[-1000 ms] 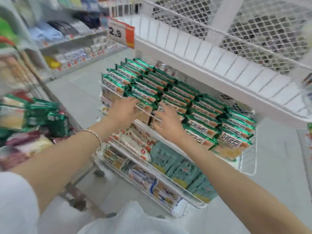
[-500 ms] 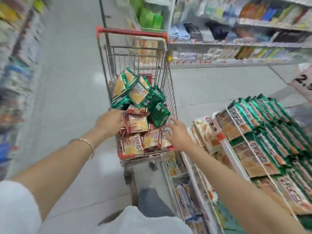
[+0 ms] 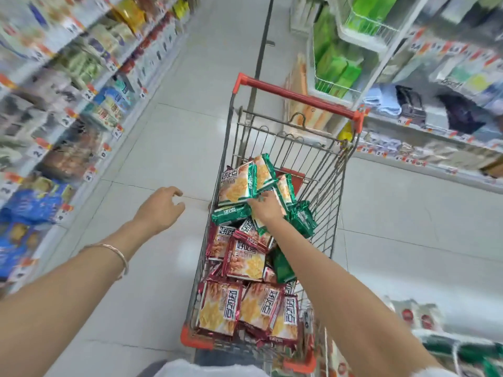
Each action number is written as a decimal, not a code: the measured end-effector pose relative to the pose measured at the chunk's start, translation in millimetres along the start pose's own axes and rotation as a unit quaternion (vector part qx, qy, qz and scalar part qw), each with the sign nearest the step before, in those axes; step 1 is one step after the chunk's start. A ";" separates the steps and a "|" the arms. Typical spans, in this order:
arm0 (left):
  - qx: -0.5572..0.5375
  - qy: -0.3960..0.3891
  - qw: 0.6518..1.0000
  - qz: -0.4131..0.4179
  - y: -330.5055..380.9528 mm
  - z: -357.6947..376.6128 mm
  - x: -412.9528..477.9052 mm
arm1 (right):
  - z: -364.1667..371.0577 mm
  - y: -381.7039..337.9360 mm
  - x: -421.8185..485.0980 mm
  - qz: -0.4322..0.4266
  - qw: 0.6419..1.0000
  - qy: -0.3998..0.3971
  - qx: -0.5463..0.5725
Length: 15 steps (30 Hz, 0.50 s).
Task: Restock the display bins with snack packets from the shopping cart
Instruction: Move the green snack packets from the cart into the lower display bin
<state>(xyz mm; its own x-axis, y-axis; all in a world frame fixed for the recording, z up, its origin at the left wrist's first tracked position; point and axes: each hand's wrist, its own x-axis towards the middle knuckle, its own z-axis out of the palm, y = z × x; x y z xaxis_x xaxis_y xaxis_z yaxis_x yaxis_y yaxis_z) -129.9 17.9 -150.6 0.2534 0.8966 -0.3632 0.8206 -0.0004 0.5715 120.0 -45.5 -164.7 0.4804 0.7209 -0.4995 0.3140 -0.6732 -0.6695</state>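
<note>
Over the shopping cart (image 3: 296,95), the right hand (image 3: 268,208) is down among the green packets (image 3: 231,213) heaped at the far end, its fingers dug in between them; whether they have closed on one I cannot tell. The left hand (image 3: 159,210) hangs outside the cart's left side, fingers loosely curled, holding nothing. I'd gather several green ones flat together with both hands rather than pinch a corner, since those slick wrappers look apt to slide. Red packets (image 3: 245,261) fill the near end. A pale tiled floor (image 3: 168,137) runs between stocked shelves (image 3: 68,104); a display bin (image 3: 435,334) shows only blurred at lower right.
</note>
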 end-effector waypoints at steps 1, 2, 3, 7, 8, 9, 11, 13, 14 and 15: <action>-0.031 0.013 0.999 -0.019 3.1 0.1 8.1 | 2.3 -8.5 16.2 0.009 1.000 -0.003 -0.008; -0.064 0.026 0.997 -0.036 5.5 0.9 15.9 | 6.0 -12.6 30.8 0.024 1.000 -0.006 -0.013; -0.099 0.037 0.993 -0.050 8.2 2.5 23.1 | 10.0 -12.6 45.5 0.042 0.999 -0.011 -0.016; -0.205 0.043 0.973 -0.101 14.4 10.1 43.0 | 25.2 -3.7 81.7 0.042 0.998 -0.039 -0.037; -0.226 0.037 0.967 -0.110 16.1 11.1 47.5 | 24.5 -4.8 85.4 0.042 0.998 -0.042 -0.026; -0.252 0.033 0.960 -0.120 19.5 11.6 52.0 | 21.4 -4.9 91.0 0.043 0.998 -0.040 -0.004; -0.314 0.031 0.938 -0.142 32.3 13.1 58.1 | 6.5 -5.1 92.2 0.058 0.992 -0.061 0.097; -0.363 -0.002 0.919 -0.153 49.7 14.8 65.6 | -13.5 0.4 88.5 0.044 0.978 -0.123 0.162; -0.381 -0.043 0.911 -0.155 59.6 16.7 70.0 | -22.8 1.4 83.4 0.028 0.970 -0.173 0.168; -0.405 -0.088 0.896 -0.159 69.0 20.3 74.6 | -31.0 -2.5 76.5 0.015 0.961 -0.226 0.158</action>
<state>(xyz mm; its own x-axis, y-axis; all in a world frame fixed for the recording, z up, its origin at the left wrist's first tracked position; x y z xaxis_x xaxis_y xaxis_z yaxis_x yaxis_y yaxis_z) -44.0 75.7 -153.2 0.2084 0.7106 -0.6720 0.2431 0.6279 0.7394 181.3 6.1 -184.2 0.0591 0.7479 -0.6612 0.0059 -0.6626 -0.7489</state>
